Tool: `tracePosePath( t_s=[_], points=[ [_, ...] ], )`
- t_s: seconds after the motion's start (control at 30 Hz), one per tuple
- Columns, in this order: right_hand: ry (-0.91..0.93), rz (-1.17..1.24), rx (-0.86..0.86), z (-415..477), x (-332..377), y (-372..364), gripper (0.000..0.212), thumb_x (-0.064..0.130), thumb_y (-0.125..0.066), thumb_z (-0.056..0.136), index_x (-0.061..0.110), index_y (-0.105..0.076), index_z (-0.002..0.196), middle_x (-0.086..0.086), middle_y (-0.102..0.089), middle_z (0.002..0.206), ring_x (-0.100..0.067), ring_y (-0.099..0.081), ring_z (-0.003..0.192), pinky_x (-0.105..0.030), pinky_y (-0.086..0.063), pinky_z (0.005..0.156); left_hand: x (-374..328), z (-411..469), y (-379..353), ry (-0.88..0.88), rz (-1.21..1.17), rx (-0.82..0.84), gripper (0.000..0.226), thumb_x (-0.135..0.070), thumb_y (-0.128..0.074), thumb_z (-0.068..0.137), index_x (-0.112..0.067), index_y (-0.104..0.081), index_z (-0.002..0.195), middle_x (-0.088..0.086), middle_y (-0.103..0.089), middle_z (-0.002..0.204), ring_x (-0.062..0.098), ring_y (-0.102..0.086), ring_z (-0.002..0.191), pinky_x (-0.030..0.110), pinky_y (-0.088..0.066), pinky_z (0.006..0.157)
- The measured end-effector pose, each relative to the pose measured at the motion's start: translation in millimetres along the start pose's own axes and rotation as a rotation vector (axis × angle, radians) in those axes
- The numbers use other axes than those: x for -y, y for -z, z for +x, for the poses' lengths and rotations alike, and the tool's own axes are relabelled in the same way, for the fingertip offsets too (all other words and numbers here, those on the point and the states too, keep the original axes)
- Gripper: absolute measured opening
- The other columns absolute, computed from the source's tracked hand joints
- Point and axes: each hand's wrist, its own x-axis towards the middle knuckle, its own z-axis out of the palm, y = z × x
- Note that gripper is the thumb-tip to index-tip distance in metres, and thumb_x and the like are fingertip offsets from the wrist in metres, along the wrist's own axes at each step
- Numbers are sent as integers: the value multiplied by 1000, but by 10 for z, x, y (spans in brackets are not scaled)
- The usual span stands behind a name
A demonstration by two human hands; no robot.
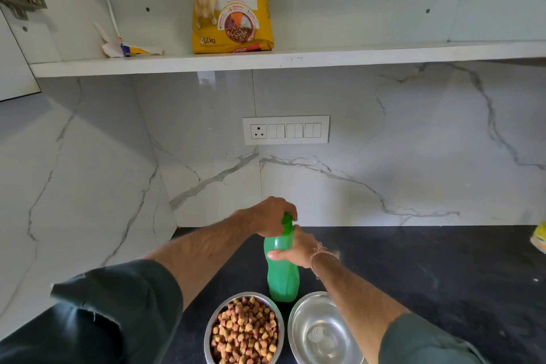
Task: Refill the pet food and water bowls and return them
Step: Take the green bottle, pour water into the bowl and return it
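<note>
Kibble bowl (207, 334), green bottle (282, 281) upright, left grip (271, 219) clasping topmost cap (287, 223), right grip (298, 248) clasping body

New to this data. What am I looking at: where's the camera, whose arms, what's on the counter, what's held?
There is no robot here: these are a person's two bare arms. The single picture comes from a wide-angle camera worn on the person's head, looking forward and down.

The left hand grips the cap of a green bottle, and the right hand holds the bottle's body. The bottle stands upright on a dark countertop.

In front of it sit two steel bowls: the food bowl, full of kibble, and the second bowl, which looks empty. A yellow dog food bag stands on the white shelf above.
</note>
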Motion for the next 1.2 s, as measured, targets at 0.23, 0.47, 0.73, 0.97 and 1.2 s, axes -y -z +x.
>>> tracePosePath(
  t_s=[0.23, 0.47, 0.73, 0.97, 1.2],
  points=[
    [13, 13, 1, 4, -21, 9, 87, 58, -83, 74, 23, -44, 144, -2, -61, 136, -25, -61, 121, -41, -53, 105, -59, 48, -20, 166, 227, -8, 59, -58, -56, 95, -13, -53, 133, 6, -63, 122, 18, -59, 93, 23, -41, 62],
    [16, -1, 10, 21, -31, 9, 81, 57, -82, 77, 19, -49, 140, -4, -64, 133, -25, -63, 117, -40, -52, 104, 31, 76, 42, 29, 138, 84, 70, -42, -74, 86, -22, -44, 146, 4, -53, 138, 24, -55, 120, 35, -51, 94],
    [32, 15, 4, 8, -30, 2, 80, 55, -82, 77, 21, -47, 140, -2, -64, 132, -24, -63, 117, -39, -53, 104, 22, 88, 38, -87, 129, 104, 56, -19, -73, 88, -22, -51, 139, 4, -56, 135, 24, -56, 120, 31, -48, 95],
    [28, 27, -9, 9, -35, -13, 82, 56, -84, 75, 24, -46, 140, 0, -63, 132, -22, -63, 116, -37, -54, 103, 34, 98, 50, -76, 195, 67, 52, -17, -70, 90, -21, -51, 139, 5, -58, 134, 25, -55, 121, 28, -43, 87],
    [16, 30, -4, 18, -38, -9, 84, 57, -84, 73, 24, -46, 139, 0, -63, 130, -22, -63, 115, -39, -54, 102, 36, 88, 57, -60, 214, 29, 49, -25, -69, 93, -19, -52, 139, 7, -58, 134, 25, -57, 120, 28, -44, 87]
  ],
)
